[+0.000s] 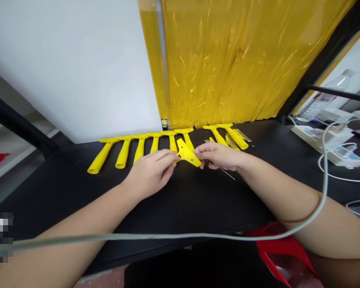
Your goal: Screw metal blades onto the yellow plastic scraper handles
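Observation:
Over the near middle of the table, my left hand is closed around the handle of a yellow T-shaped scraper, which has two dark round spots on its flat head. The fingers of my right hand are pinched at the right edge of that head; whatever lies between the fingertips is hidden. A thin straight strip or rod shows just below my right hand; I cannot tell whether it is held or lying down. Behind my hands, several similar yellow scrapers lie in a row, handles towards me.
Beyond my right hand lie two more yellow scrapers and flat metal-like pieces. White boxes with cables and a plastic bottle are at the right. A pale cable loops across the foreground, over the black table.

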`<state>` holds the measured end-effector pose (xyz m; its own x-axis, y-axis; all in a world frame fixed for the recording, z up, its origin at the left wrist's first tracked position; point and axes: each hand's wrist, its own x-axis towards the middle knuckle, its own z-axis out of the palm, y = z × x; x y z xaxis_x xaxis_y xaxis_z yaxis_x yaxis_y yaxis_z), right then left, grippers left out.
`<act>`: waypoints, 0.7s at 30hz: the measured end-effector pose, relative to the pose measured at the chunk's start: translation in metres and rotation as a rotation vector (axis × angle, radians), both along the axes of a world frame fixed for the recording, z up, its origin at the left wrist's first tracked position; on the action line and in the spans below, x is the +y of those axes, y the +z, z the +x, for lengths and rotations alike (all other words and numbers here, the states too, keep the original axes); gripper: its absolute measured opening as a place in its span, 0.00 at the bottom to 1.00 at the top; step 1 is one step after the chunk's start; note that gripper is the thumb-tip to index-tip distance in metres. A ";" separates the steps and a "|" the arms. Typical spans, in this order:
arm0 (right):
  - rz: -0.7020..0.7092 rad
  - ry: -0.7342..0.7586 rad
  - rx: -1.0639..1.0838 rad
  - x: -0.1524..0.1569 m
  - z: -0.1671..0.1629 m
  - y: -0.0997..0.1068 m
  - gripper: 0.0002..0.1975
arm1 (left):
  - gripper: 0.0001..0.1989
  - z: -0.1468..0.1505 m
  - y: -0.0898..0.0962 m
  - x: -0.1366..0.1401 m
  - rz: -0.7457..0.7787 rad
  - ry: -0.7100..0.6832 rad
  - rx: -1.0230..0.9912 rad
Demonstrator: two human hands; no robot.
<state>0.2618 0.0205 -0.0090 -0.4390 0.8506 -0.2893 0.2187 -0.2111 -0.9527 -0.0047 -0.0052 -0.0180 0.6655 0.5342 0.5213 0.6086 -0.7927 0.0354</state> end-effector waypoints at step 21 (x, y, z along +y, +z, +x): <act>-0.076 0.188 0.003 0.004 0.014 -0.001 0.15 | 0.12 0.001 -0.001 0.000 0.080 -0.016 0.067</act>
